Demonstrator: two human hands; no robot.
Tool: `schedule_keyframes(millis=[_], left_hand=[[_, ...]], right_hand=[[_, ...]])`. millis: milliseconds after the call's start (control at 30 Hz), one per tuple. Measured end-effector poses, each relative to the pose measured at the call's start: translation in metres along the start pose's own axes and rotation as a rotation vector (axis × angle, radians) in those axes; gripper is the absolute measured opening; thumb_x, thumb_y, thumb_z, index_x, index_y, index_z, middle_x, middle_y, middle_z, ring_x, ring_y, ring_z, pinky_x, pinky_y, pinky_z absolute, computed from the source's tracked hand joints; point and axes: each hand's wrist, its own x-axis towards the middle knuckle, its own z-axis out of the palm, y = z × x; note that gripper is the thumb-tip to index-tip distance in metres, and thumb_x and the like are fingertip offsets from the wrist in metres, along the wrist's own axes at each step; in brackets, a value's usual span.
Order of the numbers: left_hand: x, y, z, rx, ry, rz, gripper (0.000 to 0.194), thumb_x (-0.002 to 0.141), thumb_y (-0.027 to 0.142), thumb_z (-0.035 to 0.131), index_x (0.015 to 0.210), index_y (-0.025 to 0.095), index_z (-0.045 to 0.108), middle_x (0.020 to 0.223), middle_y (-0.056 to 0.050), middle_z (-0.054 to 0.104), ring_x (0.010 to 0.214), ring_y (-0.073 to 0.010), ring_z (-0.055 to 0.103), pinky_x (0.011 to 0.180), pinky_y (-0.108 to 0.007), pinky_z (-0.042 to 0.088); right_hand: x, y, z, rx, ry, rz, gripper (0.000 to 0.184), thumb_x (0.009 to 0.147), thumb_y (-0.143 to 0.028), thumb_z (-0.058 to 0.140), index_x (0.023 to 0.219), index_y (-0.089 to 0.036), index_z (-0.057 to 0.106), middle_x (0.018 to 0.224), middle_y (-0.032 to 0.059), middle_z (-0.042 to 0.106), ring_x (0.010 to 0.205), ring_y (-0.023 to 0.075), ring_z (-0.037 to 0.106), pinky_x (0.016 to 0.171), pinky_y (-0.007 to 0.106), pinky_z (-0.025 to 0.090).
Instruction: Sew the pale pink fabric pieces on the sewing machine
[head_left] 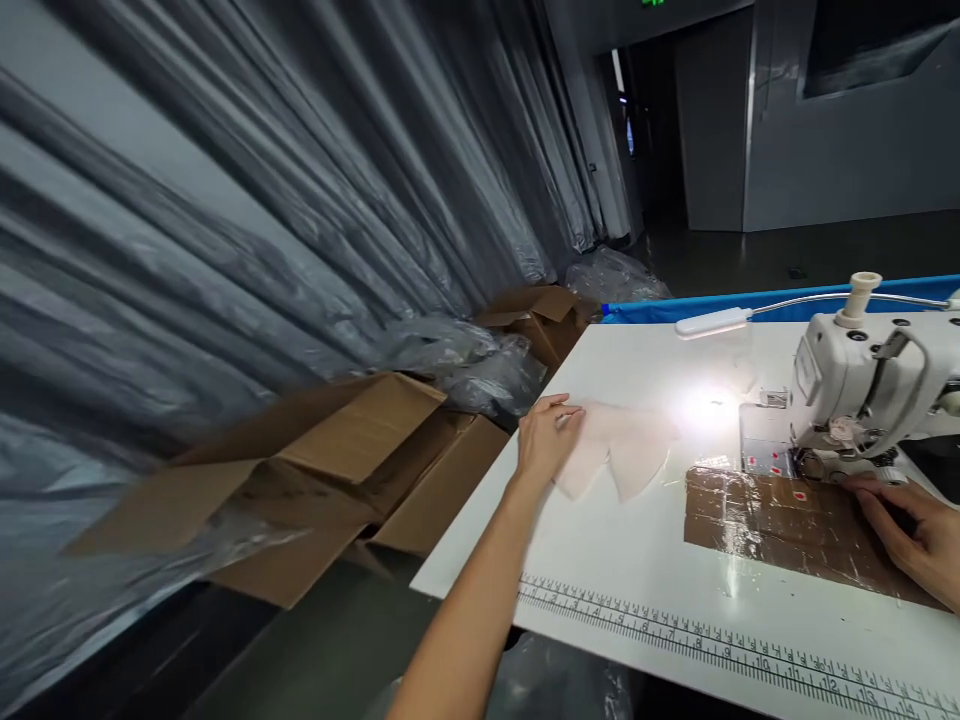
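My left hand [547, 438] is at the left part of the white table, its thumb and finger closed on the left end of a pale pink fabric piece [626, 445]. The thin fabric lies flat, with two pointed flaps toward me. At the right, my right hand [911, 530] rests over a brown taped sheet [765, 525], fingertips drawn together close below the presser foot of a white sewing machine [847, 385]. Whatever is between those fingertips is hidden.
A lit white lamp [712, 322] on a bent stem shines on the white table [600, 555]. A printed ruler [675, 630] runs along the near edge. Open cardboard boxes [360, 430] and clear plastic bags [487, 365] sit left of the table, before a grey curtain [337, 180].
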Motion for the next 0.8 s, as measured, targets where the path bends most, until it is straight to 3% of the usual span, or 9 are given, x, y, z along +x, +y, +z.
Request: schedule_keyframes(millis=[100, 200, 333, 467, 533, 600, 667, 733, 800], left_hand=[[-0.004, 0.006, -0.001, -0.018, 0.018, 0.031, 0.016, 0.085, 0.029, 0.055, 0.087, 0.02, 0.068, 0.119, -0.008, 0.07, 0.107, -0.0229, 0.067, 0.098, -0.037, 0.052], [-0.009, 0.015, 0.0, -0.045, 0.005, 0.065, 0.01, 0.085, 0.028, 0.054, 0.087, 0.022, 0.061, 0.107, -0.005, 0.075, 0.093, -0.02, 0.069, 0.087, -0.034, 0.055], [-0.015, 0.03, 0.0, -0.089, 0.005, 0.12, 0.011, 0.085, 0.032, 0.053, 0.085, 0.022, 0.058, 0.091, -0.004, 0.074, 0.082, -0.0194, 0.068, 0.08, -0.032, 0.055], [-0.027, 0.06, -0.004, -0.172, 0.039, 0.261, 0.02, 0.084, 0.04, 0.056, 0.09, 0.022, 0.062, 0.087, -0.004, 0.073, 0.077, -0.0191, 0.065, 0.078, -0.032, 0.055], [-0.041, 0.083, -0.009, -0.258, -0.059, 0.373, 0.022, 0.084, 0.04, 0.059, 0.095, 0.022, 0.066, 0.087, -0.003, 0.073, 0.075, -0.0179, 0.066, 0.073, -0.03, 0.057], [-0.06, 0.108, -0.014, -0.374, -0.262, 0.514, 0.023, 0.087, 0.039, 0.058, 0.1, 0.023, 0.069, 0.085, -0.002, 0.074, 0.074, -0.0171, 0.068, 0.069, -0.029, 0.058], [-0.079, 0.132, -0.021, -0.477, -0.45, 0.631, 0.023, 0.091, 0.036, 0.057, 0.105, 0.025, 0.071, 0.09, -0.003, 0.076, 0.078, -0.0171, 0.07, 0.069, -0.029, 0.06], [-0.093, 0.153, -0.026, -0.571, -0.574, 0.661, 0.022, 0.092, 0.034, 0.058, 0.107, 0.026, 0.072, 0.092, -0.003, 0.076, 0.079, -0.0167, 0.071, 0.071, -0.03, 0.061], [-0.101, 0.167, -0.031, -0.636, -0.658, 0.631, 0.021, 0.091, 0.035, 0.061, 0.107, 0.028, 0.072, 0.09, -0.002, 0.077, 0.076, -0.0162, 0.071, 0.072, -0.031, 0.062]], right_hand=[[-0.002, 0.013, 0.005, -0.009, 0.004, -0.061, 0.034, 0.092, -0.052, 0.047, 0.091, -0.028, 0.071, 0.091, 0.008, 0.071, 0.078, 0.0282, 0.069, 0.064, 0.042, 0.058], [-0.001, 0.012, 0.004, -0.054, -0.019, -0.072, 0.036, 0.093, -0.051, 0.046, 0.093, -0.027, 0.072, 0.09, 0.0089, 0.07, 0.079, 0.0294, 0.069, 0.068, 0.045, 0.059], [0.001, -0.007, -0.003, -0.071, -0.068, -0.082, 0.033, 0.094, -0.043, 0.046, 0.097, -0.024, 0.072, 0.092, 0.0103, 0.071, 0.086, 0.0279, 0.069, 0.076, 0.043, 0.059], [-0.001, -0.029, -0.012, 0.082, -0.083, -0.192, 0.027, 0.095, -0.032, 0.046, 0.096, -0.022, 0.071, 0.096, 0.0099, 0.071, 0.09, 0.0228, 0.069, 0.08, 0.039, 0.059], [-0.003, -0.04, -0.015, 0.144, -0.128, -0.239, 0.025, 0.095, -0.028, 0.047, 0.097, -0.022, 0.072, 0.096, 0.0093, 0.071, 0.091, 0.0216, 0.069, 0.08, 0.037, 0.06], [-0.005, -0.051, -0.016, 0.173, -0.206, -0.276, 0.026, 0.094, -0.029, 0.051, 0.113, -0.022, 0.069, 0.11, 0.0105, 0.069, 0.103, 0.0228, 0.067, 0.087, 0.041, 0.059], [-0.006, -0.062, -0.014, 0.183, -0.299, -0.312, 0.049, 0.092, -0.032, 0.057, 0.139, -0.023, 0.052, 0.134, 0.0129, 0.059, 0.124, 0.0262, 0.057, 0.101, 0.048, 0.052], [-0.004, -0.073, -0.008, 0.206, -0.387, -0.354, 0.077, 0.087, -0.038, 0.064, 0.154, -0.022, 0.029, 0.151, 0.0149, 0.043, 0.139, 0.029, 0.041, 0.111, 0.054, 0.041], [-0.003, -0.083, -0.002, 0.249, -0.458, -0.377, 0.082, 0.084, -0.038, 0.069, 0.154, -0.02, 0.029, 0.152, 0.016, 0.041, 0.14, 0.0296, 0.039, 0.113, 0.053, 0.039]])
